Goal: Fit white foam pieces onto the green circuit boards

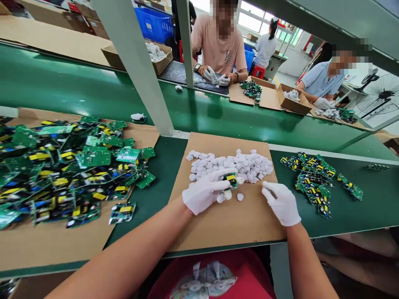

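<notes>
My left hand [204,193], in a white glove, grips a small green circuit board [231,181] with a yellow component on its upper face. The hand is over a brown cardboard sheet [187,224], just in front of a heap of small white pieces [230,164]. One loose white piece [240,197] lies apart, near my left fingertips. Over the right part of the sheet is my gloved right hand [282,203], its thumb and forefinger drawn together in a pinch. Whatever those fingertips may hold is too small to make out.
A large pile of circuit boards [93,158] covers cardboard at left. Smaller board clusters [314,178] lie at right on the green table. A grey post [137,66] rises at left of centre. Across the green belt [212,108], gloved co-workers handle small white pieces beside boxes.
</notes>
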{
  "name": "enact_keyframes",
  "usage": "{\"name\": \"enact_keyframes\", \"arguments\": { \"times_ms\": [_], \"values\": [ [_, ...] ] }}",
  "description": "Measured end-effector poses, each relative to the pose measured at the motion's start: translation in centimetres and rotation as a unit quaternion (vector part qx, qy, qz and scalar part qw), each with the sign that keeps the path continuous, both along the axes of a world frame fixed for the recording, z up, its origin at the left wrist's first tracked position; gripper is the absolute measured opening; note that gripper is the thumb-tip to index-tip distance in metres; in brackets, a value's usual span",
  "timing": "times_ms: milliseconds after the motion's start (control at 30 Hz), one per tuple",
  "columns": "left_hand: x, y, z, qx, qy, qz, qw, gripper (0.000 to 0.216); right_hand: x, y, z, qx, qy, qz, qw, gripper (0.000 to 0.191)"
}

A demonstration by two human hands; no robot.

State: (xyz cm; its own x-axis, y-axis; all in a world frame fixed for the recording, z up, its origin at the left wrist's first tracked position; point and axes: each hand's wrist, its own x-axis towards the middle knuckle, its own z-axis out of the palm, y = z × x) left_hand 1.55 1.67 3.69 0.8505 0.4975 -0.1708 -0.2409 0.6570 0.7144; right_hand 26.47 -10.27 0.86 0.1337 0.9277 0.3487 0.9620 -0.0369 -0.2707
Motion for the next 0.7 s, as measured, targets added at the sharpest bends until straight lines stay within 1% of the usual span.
{"name": "enact_keyframes", "arguments": {
  "times_ms": [67, 167, 200, 267, 300, 333, 433, 467, 567, 600, 633, 700],
  "values": [
    [0.0, 0.1, -0.1, 0.001, 0.006, 0.004, 1.000, 0.052, -0.4, -0.2, -0.7, -0.012, -0.025, 0.003, 1.000, 0.027],
    [0.0, 0.0, -0.2, 0.003, 0.009, -0.002, 1.000, 0.047, -2.6, -1.6, -1.5, -0.036, -0.076, -0.009, 0.996, 0.037],
    [0.0, 0.0, -0.2, 0.003, 0.010, -0.004, 1.000, 0.047, -3.4, -2.2, -1.6, -0.060, -0.089, 0.004, 0.994, 0.044],
    [0.0, -0.2, 0.0, 0.003, 0.009, -0.006, 1.000, 0.046, -4.5, -3.0, -1.4, -0.126, -0.109, 0.072, 0.983, 0.056],
    [-0.1, -0.3, 0.1, 0.002, 0.008, -0.006, 1.000, 0.045, -4.7, -3.2, -1.2, -0.140, -0.118, 0.082, 0.980, 0.058],
    [-0.1, -0.3, 0.3, 0.000, 0.006, -0.007, 1.000, 0.044, -4.5, -3.3, -1.0, -0.145, -0.126, 0.071, 0.979, 0.057],
    [-0.1, -0.4, 0.4, -0.005, 0.004, -0.013, 1.000, 0.043, -3.5, -2.9, -0.7, -0.134, -0.140, -0.019, 0.981, 0.054],
    [0.0, -0.4, 0.4, -0.006, 0.004, -0.015, 1.000, 0.042, -3.3, -2.8, -0.7, -0.134, -0.142, -0.020, 0.980, 0.056],
    [0.0, -0.3, 0.1, -0.006, 0.001, -0.023, 1.000, 0.040, -3.1, -2.6, -0.9, -0.146, -0.150, 0.064, 0.976, 0.066],
    [0.0, -0.3, 0.1, -0.007, -0.001, -0.024, 1.000, 0.040, -3.0, -2.5, -0.9, -0.148, -0.153, 0.072, 0.974, 0.064],
    [0.1, -0.2, 0.0, -0.008, -0.002, -0.023, 1.000, 0.040, -2.6, -2.4, -1.0, -0.147, -0.158, 0.057, 0.975, 0.060],
    [0.1, -0.2, 0.1, -0.007, -0.002, -0.020, 1.000, 0.040, -1.4, -2.2, -1.0, -0.136, -0.173, -0.010, 0.975, 0.047]
  ]
}}
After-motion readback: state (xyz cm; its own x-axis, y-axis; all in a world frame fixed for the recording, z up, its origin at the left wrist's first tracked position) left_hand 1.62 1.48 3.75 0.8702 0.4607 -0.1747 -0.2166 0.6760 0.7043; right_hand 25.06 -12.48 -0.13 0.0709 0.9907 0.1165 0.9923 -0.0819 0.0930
